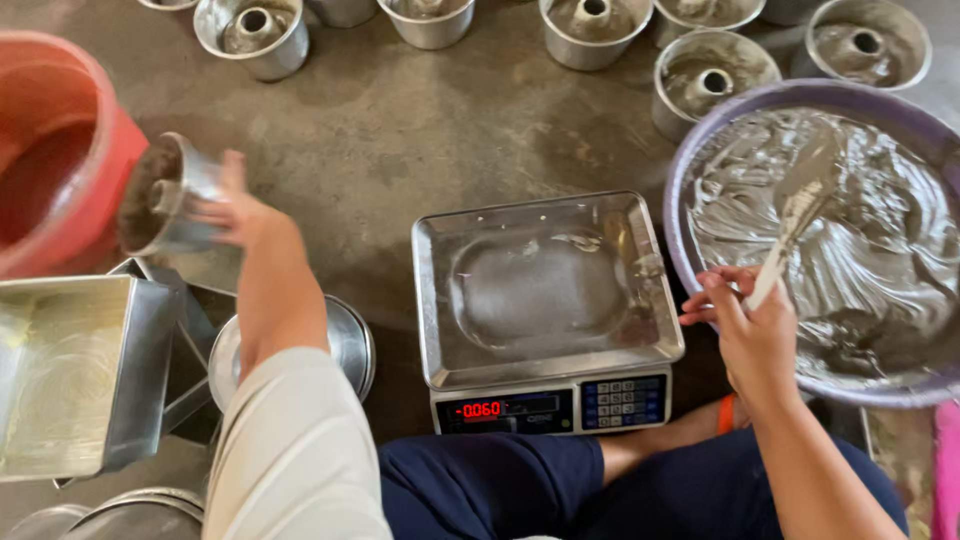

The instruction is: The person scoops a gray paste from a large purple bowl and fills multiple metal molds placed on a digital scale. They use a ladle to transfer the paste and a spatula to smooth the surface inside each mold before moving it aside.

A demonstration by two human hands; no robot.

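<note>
1. Here, your left hand (232, 212) is gripping a small metal ring mould (165, 196) at the floor's left edge, just beside the red tub (60, 150).
2. You are holding the mould tipped on its side, its open mouth facing left toward the tub, its centre tube lying roughly level.
3. Your right hand (745, 325) is clenching the handle of a spatula (795, 215), whose long axis is running up and to the right into the grey batter in the purple basin (690, 150).
4. The steel scale (545, 290) is sitting between your hands, its tray bare.
</note>
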